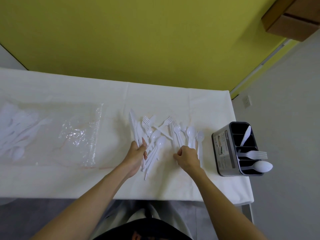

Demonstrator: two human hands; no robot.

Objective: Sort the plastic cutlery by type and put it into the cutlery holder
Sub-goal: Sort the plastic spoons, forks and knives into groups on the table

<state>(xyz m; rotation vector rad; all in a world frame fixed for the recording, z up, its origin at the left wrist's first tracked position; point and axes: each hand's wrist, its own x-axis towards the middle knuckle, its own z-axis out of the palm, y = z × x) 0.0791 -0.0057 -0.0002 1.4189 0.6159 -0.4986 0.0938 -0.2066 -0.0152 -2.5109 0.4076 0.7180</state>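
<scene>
Your right hand point(187, 158), the nearer to the cutlery holder point(223, 149), lay curled over the handle ends of the spoons point(191, 131) just left of it, grip unclear, their long axes pointing away from you, while your left hand point(137, 153), farther left, clutched a bunch of knives point(134, 125) on the white-clothed table point(69, 179) before a yellow wall point(121, 40).

White plastic cutlery point(156, 135), mixed lot, lies loose at the table's middle. White plastic knives point(133, 125) lie at the lot's left, blades pointing away, handles gripped as a bundle by the left hand point(138, 151). White plastic forks point(146, 121) cross one another at the centre. White plastic spoons point(191, 131) lie at the right, bowls up. Grey rectangular cutlery holder point(225, 149) with black compartments stands upright near the table's right edge. It contains one leaning knife point(246, 135), one fork point(254, 154) and, in the nearest compartment, one spoon point(262, 166).
</scene>
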